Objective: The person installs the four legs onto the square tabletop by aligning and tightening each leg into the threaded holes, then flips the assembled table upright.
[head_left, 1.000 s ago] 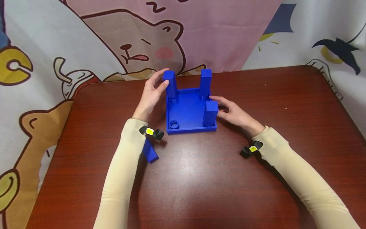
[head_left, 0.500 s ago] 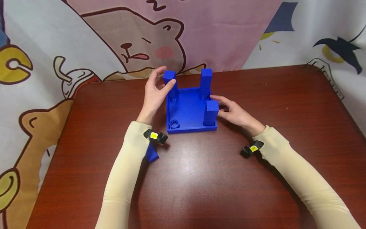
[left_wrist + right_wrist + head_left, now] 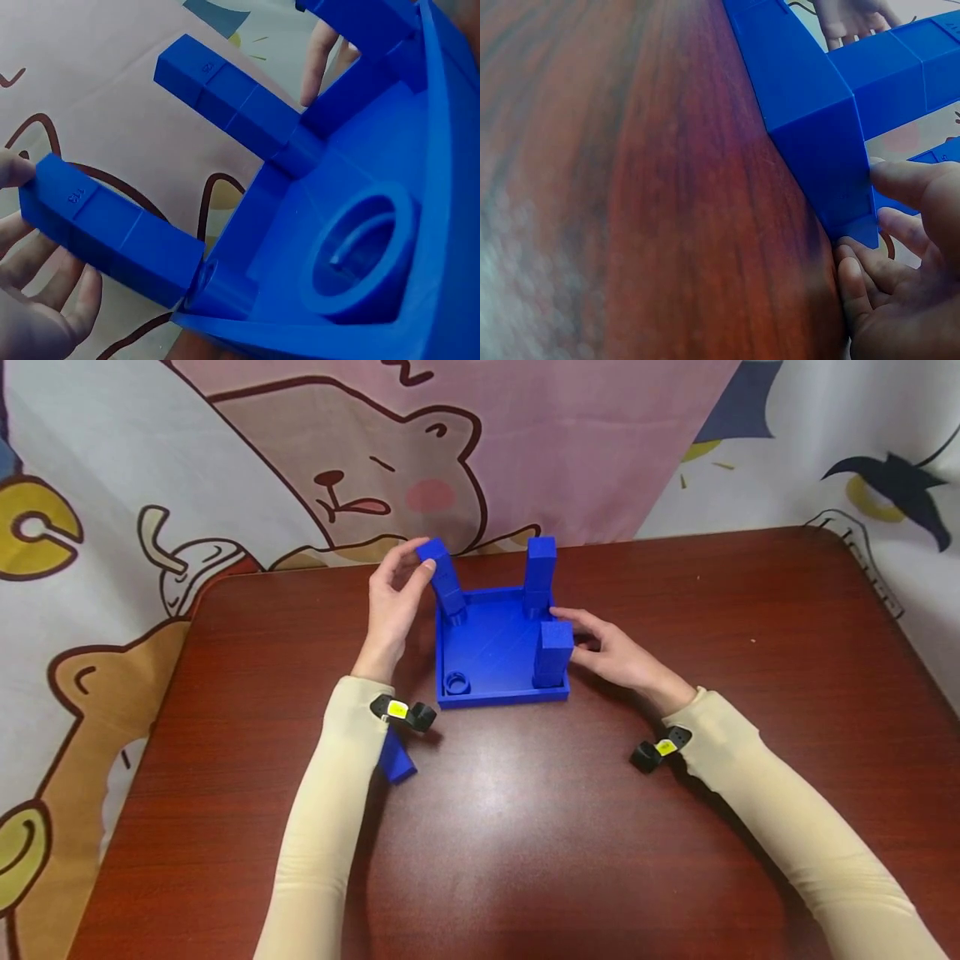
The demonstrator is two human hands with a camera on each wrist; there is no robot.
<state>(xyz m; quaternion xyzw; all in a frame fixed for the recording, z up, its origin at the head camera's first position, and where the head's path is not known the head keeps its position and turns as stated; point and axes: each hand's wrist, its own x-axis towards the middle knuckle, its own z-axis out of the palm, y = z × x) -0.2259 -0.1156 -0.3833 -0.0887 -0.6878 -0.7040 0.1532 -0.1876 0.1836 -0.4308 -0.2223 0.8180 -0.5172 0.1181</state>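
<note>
A blue square tray-like base (image 3: 491, 647) with a low rim sits on the table. My left hand (image 3: 386, 610) pinches the upper end of a blue square post (image 3: 446, 582) at the back-left corner. That post leans outward to the left, its lower end at a round socket (image 3: 225, 291). Two more posts stand upright, the back-right post (image 3: 539, 577) and the front-right post (image 3: 552, 656). At the front-left corner is a bare round socket (image 3: 457, 683). My right hand (image 3: 618, 657) touches the base's right side, with thumb and fingertips against its wall.
Another blue block (image 3: 397, 762) lies on the brown table (image 3: 510, 843), partly hidden under my left forearm. A cartoon-print cloth (image 3: 570, 452) hangs right behind the table's far edge.
The back-left post has gone from upright to leaning left. My left hand shifted slightly right, then back left with the post's top. My right hand stays in place.
</note>
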